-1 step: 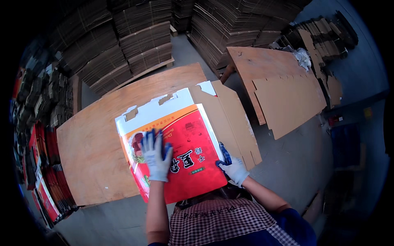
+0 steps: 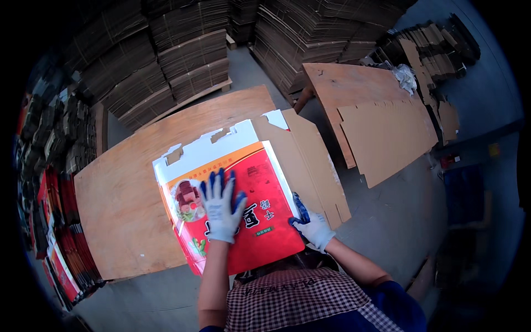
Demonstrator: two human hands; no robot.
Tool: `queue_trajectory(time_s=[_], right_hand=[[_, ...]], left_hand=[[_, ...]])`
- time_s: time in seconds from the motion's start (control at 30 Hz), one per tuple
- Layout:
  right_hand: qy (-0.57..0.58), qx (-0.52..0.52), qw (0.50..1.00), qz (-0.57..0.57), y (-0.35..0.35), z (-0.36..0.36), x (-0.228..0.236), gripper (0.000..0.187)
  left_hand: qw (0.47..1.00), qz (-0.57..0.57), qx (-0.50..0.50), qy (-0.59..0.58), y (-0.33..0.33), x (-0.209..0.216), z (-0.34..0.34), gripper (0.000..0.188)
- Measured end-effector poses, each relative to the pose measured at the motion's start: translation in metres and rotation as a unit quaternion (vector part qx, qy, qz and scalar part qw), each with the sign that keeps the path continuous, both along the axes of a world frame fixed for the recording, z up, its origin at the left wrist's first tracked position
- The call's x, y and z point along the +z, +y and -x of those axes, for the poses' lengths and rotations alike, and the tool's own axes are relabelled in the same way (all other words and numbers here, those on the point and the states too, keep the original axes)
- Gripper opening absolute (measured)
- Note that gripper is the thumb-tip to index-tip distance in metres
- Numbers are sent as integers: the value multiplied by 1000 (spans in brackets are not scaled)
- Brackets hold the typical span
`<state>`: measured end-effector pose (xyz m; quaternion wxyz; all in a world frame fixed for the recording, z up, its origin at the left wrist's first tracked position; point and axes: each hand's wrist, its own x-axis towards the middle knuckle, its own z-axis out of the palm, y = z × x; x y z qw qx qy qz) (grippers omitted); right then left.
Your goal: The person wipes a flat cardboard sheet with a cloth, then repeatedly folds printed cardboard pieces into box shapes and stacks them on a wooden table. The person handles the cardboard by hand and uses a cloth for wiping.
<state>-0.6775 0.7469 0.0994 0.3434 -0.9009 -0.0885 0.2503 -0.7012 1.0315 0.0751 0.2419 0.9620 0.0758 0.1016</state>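
Note:
A red printed carton panel [image 2: 263,182] with a food picture and an orange band lies flat at the table's near edge. White flaps with cut-outs and a brown cardboard sheet [image 2: 307,149] extend beyond it. My left hand [image 2: 222,207], in a white glove with blue fingertips, rests flat on the panel, fingers spread beside the food picture. At the panel's right edge, my right hand [image 2: 314,226], gloved alike, is closed round the border with its thumb at the rim. Its fingers' undersides are hidden.
The wooden table [image 2: 124,205] spreads out to the left. Another wooden board [image 2: 354,83] stands at the right with a brown cardboard sheet [image 2: 387,138] on it. Tall cardboard stacks [image 2: 193,61] rise behind, and red folded cartons [image 2: 83,254] are piled at the left.
My left hand has slid slightly right across the red panel, uncovering more of the food picture. My right hand stays at the edge.

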Motion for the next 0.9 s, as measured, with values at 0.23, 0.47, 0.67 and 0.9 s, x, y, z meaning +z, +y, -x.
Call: queue_trajectory(time_s=[0.23, 0.47, 0.67, 0.9], right_hand=[[-308, -125, 938, 98, -63, -91, 12, 48], [42, -258, 917, -301, -88, -131, 43, 30], [-151, -40, 961, -227, 20, -168, 29, 37], [-311, 227, 921, 55, 104, -227, -25, 42]], left_hand=[[993, -69, 13, 92, -56, -14, -43, 70], [992, -63, 19, 106, -51, -16, -38, 72], [993, -47, 13, 112, -55, -15, -42, 71], [993, -32, 11, 113, -53, -15, -43, 69]])
